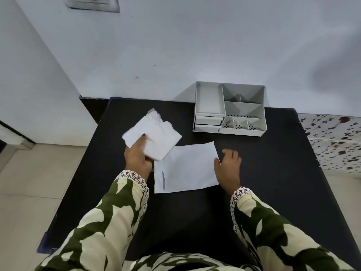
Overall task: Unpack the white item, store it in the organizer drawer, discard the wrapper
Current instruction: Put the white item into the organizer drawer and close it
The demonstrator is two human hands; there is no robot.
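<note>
Black table (273, 173), grey organizer (242, 132), white wrapper (154, 133), green-and-cream patterned sleeves (109, 216).

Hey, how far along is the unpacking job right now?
Early on. Left hand holds the white item, its wrapper apparently torn open at the top. Right hand touches a flat white sheet. Organizer drawers look shut; storing and discarding remain.

Home room — tiled floor (29, 173), floral bedsheet (332, 141).
</note>
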